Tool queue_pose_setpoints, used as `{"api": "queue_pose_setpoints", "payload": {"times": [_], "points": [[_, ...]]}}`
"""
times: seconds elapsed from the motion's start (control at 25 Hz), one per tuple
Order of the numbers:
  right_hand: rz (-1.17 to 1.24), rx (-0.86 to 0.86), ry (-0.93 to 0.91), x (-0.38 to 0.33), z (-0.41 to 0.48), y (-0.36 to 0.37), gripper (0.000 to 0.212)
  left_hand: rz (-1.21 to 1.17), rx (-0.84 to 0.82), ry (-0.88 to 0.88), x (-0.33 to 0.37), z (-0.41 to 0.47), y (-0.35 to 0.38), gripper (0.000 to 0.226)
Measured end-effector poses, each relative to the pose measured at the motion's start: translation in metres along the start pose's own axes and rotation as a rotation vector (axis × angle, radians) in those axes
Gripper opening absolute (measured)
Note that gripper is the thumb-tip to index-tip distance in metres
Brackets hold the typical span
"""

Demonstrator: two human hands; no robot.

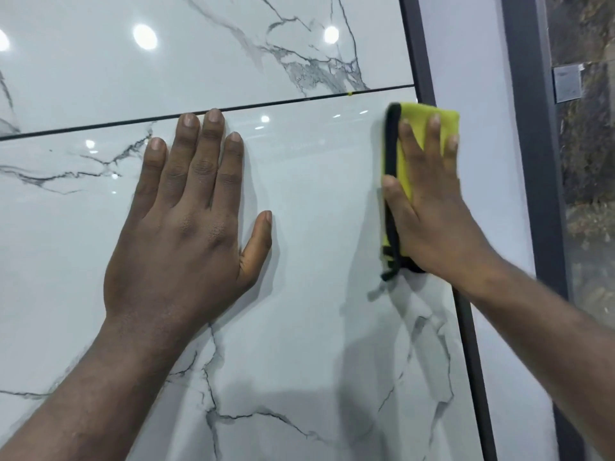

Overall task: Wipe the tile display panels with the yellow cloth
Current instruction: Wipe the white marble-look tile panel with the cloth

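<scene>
the left hand (186, 221) lies flat on the lower marble-look tile panel (299, 327), fingers straight and close together, thumb held out to the side, holding nothing; its fingertips reach up to the dark joint line (299, 100) that parts this panel from the upper tile panel (199, 61); the right hand (429, 207) presses the folded yellow cloth (404, 168) against the lower panel's top right corner, fingers straight and spread over it, thumb along the cloth's black-trimmed left edge; the cloth lies just below the joint line and overlaps the dark frame strip (419, 44) on the panel's right side; beyond the strip stands a pale wall panel (479, 94), then a second dark frame (532, 161) beside a dark mottled surface (585, 161); round ceiling lights are mirrored in the glossy tiles.
</scene>
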State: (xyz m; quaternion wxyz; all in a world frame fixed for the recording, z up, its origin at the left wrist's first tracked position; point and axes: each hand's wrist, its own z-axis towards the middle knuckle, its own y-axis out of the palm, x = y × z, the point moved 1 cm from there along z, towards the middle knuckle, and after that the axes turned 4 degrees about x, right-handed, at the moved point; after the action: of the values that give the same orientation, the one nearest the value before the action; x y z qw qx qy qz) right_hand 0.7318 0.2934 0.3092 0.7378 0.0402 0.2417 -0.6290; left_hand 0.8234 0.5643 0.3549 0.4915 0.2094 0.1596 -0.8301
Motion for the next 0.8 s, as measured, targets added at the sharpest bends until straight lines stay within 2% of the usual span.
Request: {"api": "queue_pose_setpoints", "payload": {"times": [0.08, 0.2, 0.28, 0.4, 0.52, 0.64, 0.72, 0.8], "points": [[0.008, -0.047, -0.064, -0.026, -0.003, 0.004, 0.07, -0.006, 0.002, 0.002, -0.001, 0.001, -0.001, 0.076], [-0.067, -0.155, -0.186, -0.036, -0.067, 0.007, 0.075, -0.006, 0.003, -0.001, -0.002, 0.0, -0.002, 0.076], [-0.152, -0.176, -0.126, -0.02, -0.074, -0.004, 0.076, 0.001, -0.001, -0.002, -0.001, 0.0, -0.001, 0.076], [-0.142, -0.143, 0.043, -0.018, -0.026, -0.019, 0.076, 0.01, -0.007, -0.003, -0.001, -0.001, -0.002, 0.075], [-0.112, -0.098, -0.073, -0.044, -0.021, -0.013, 0.077, 0.002, 0.003, -0.005, 0.0, 0.001, -0.003, 0.075], [-0.188, -0.135, -0.214, -0.043, -0.08, 0.003, 0.08, 0.007, 0.012, -0.005, 0.0, -0.001, -0.001, 0.075], [-0.2, -0.15, -0.176, -0.022, -0.083, -0.001, 0.079, 0.011, 0.013, -0.003, 0.0, -0.002, -0.001, 0.075], [-0.162, -0.114, -0.022, -0.014, -0.046, -0.012, 0.079, 0.012, 0.014, -0.004, 0.0, -0.001, -0.001, 0.075]]}}
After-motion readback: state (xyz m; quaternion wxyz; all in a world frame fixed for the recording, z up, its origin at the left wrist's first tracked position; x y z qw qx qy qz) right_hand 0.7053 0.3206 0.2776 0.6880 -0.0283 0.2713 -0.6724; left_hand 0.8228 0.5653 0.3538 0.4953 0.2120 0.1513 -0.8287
